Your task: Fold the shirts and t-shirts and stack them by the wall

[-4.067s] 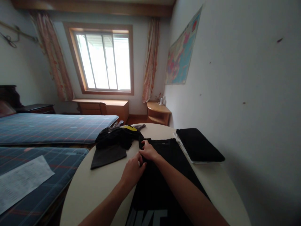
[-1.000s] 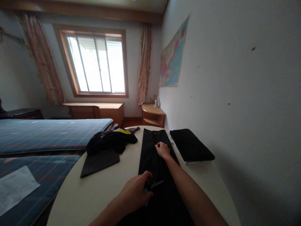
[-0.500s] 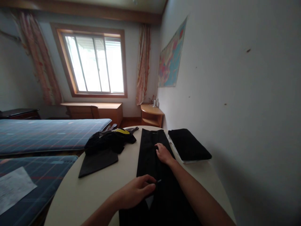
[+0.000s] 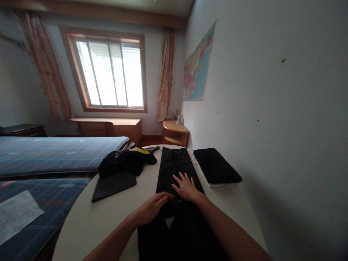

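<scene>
A black garment (image 4: 174,163), folded into a long strip, lies lengthwise over the round table (image 4: 114,224). It has a small label at its far end and a grey triangle close to me. My right hand (image 4: 187,187) rests palm down on its middle, fingers spread. On the garment's left part is my left hand (image 4: 152,208), fingers stretched to the right and thumb near them; its fingertips partly blend into the dark cloth. A small pale mark shows on the fabric between the hands.
Left on the table lies a rumpled dark garment (image 4: 116,181) with a yellow print. A folded black cloth (image 4: 217,166) sits on something white at the right, near the wall (image 4: 293,152). Beds with plaid mattresses (image 4: 54,156) stand to the left, a paper (image 4: 20,214) on one.
My right hand has drawn back toward me along the garment and its fingers have spread. My left hand has shifted slightly away and left, its fingers straightening from a pinch-like pose.
</scene>
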The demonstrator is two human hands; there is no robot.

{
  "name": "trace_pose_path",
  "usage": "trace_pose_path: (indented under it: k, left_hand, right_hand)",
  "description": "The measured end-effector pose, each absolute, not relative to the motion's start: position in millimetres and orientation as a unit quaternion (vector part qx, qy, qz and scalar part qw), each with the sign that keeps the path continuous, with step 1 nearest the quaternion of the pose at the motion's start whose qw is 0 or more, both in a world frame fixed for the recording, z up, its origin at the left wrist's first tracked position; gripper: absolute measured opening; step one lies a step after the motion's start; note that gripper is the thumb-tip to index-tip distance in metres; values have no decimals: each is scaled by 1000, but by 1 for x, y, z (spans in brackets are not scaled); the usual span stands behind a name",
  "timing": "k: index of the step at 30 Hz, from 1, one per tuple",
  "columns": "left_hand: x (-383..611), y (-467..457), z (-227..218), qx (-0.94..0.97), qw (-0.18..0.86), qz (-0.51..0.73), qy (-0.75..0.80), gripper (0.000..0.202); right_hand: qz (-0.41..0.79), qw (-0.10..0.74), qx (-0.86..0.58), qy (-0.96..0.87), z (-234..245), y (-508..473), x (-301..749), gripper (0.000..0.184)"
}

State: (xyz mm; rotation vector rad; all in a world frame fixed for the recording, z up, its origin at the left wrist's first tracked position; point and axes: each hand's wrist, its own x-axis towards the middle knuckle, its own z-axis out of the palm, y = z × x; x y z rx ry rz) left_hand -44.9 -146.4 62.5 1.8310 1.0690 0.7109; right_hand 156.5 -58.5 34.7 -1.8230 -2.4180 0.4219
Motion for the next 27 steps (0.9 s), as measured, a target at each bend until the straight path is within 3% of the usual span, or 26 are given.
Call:
trace_pose_path:
  k: [4, 10, 14, 18, 27]
  left_hand:
    - [-47, -139, 60, 761, 296, 288, 501, 37]
    - [-56, -137, 61, 785, 195, 254, 530, 29]
    - [-58, -137, 58, 801, 199, 243, 510, 28]
    - [-63, -134, 55, 803, 223, 258, 488, 31]
    - [-76, -139, 69, 798, 236, 257, 491, 40]
  right_hand:
    - [128, 52, -600, -788, 31, -29, 149, 66]
    - [96, 81, -611, -782, 34, 0, 142, 57]
    - [48, 129, -567, -812, 47, -14, 141, 48]
    - [77, 140, -485, -860, 62, -47, 149, 35]
    - [160, 192, -422, -872, 49, -106, 169, 42]
